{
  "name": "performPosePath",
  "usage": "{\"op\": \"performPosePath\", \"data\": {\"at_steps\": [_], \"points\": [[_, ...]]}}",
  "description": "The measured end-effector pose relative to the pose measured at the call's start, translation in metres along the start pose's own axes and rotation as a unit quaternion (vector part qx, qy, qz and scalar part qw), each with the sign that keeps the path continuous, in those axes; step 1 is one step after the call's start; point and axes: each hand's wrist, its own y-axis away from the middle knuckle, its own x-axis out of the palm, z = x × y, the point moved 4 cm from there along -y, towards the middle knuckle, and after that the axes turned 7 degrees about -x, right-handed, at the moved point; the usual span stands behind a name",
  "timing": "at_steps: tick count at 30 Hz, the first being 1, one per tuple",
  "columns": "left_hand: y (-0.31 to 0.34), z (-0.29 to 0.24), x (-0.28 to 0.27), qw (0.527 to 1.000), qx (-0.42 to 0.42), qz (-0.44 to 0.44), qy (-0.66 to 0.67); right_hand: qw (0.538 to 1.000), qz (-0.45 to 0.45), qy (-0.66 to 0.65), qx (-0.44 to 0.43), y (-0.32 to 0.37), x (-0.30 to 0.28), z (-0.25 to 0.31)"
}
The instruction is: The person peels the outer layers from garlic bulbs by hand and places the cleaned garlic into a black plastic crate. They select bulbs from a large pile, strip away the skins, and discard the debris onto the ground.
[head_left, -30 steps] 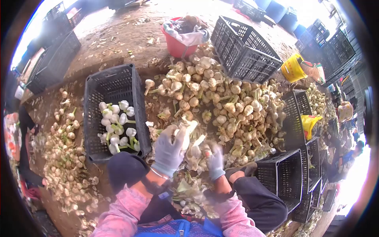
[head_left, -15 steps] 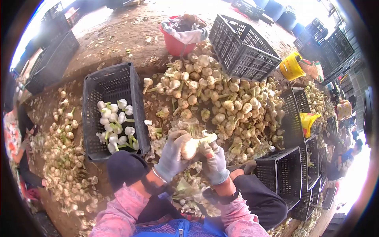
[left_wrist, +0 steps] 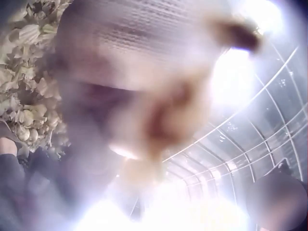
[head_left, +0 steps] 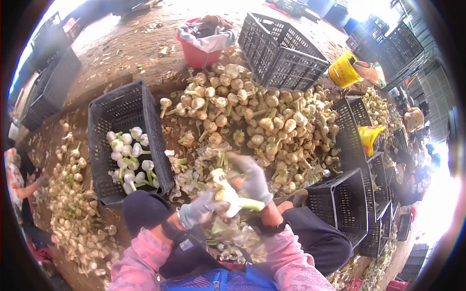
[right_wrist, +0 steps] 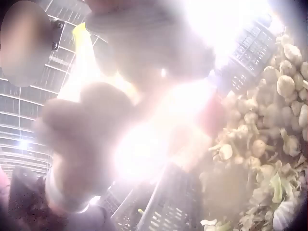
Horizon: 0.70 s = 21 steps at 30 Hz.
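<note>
Low in front of the body, the gloved left hand (head_left: 203,207) grips a garlic bulb (head_left: 228,199), its green stem pointing right and loose skin at its top. Just above and to the right is the gloved right hand (head_left: 252,179), blurred, its finger position unclear; whether it touches the skin cannot be told. Glare and blur fill both wrist views; the right one shows the bulb's bright stem (right_wrist: 83,43). White peeled bulbs (head_left: 127,150) lie in a black crate (head_left: 162,160) on the left.
A large heap of unpeeled garlic (head_left: 272,121) lies ahead. Behind it stand a red bucket (head_left: 199,53), a black crate (head_left: 281,58) and a yellow bucket (head_left: 343,72). More crates (head_left: 335,199) line the right. Another garlic pile (head_left: 73,208) spreads at the left, near another person.
The left hand has lowered with the bulb, whose stem now points right and slightly down. The right hand has come off the stem and moved up. The whole view has shifted a little.
</note>
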Motion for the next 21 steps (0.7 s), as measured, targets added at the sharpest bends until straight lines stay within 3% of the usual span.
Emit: {"op": "performPosePath", "data": {"at_steps": [1,3,4,5,7,8,11,15,16,17,19,20,21], "points": [[-0.001,-0.007,0.002,0.999,0.039,-0.017,0.006,0.993,-0.077,-0.061,0.070,0.005,-0.002,-0.023],[0.001,-0.023,0.000,0.994,0.060,-0.044,0.077,0.987,-0.109,-0.052,0.104,0.022,-0.019,-0.041],[0.002,-0.022,-0.006,0.992,0.068,-0.082,0.062,0.952,-0.073,-0.274,0.116,0.028,-0.012,-0.032],[0.003,-0.020,-0.010,0.989,0.074,-0.119,0.047,0.934,-0.049,-0.335,0.115,0.035,-0.008,-0.015],[0.000,-0.014,-0.006,0.987,0.075,-0.145,0.003,0.950,0.031,-0.310,0.029,0.039,-0.005,0.004],[-0.001,-0.014,-0.004,0.985,0.075,-0.156,-0.022,0.954,0.029,-0.293,0.058,0.045,-0.005,-0.001],[0.000,-0.020,-0.001,0.978,0.084,-0.155,0.109,0.907,0.058,-0.396,0.129,0.048,-0.008,-0.019],[0.008,-0.031,0.007,0.949,0.232,-0.203,-0.065,0.914,-0.019,-0.387,0.119,0.047,-0.014,-0.033],[0.012,-0.046,0.016,0.828,0.346,-0.232,-0.376,0.916,-0.047,-0.374,0.140,0.045,-0.019,-0.035],[0.009,-0.048,0.025,0.778,0.363,-0.207,-0.469,0.917,-0.073,-0.380,0.100,0.041,-0.025,-0.030],[-0.001,-0.029,0.029,0.745,0.259,-0.095,-0.607,0.929,-0.098,-0.330,0.133,0.039,-0.029,-0.029],[-0.010,-0.014,0.026,0.668,0.168,-0.070,-0.722,0.908,-0.111,-0.387,0.118,0.043,-0.027,-0.037],[-0.016,-0.006,0.019,0.635,0.057,-0.087,-0.766,0.888,-0.125,-0.416,0.152,0.046,-0.025,-0.042]]}}
